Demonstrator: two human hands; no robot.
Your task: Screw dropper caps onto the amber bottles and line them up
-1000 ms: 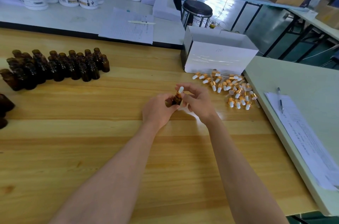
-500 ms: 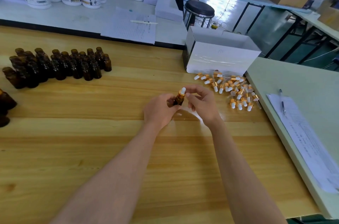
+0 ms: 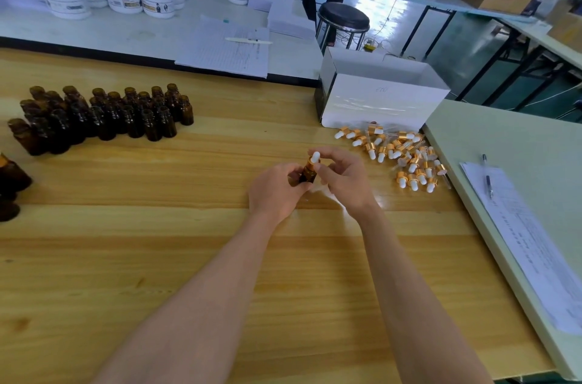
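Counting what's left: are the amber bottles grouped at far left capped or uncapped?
Uncapped: the grouped amber bottles show bare open necks, while loose dropper caps lie piled near the white box.

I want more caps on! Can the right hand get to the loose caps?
Probably yes. The right hand is busy pinching a dropper cap on the amber bottle, but the loose caps lie close beside it with nothing between.

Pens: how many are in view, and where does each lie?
2. A white pen lies on the papers on the far white table; a dark pen lies on the sheet on the green table at right. Others may be hidden.
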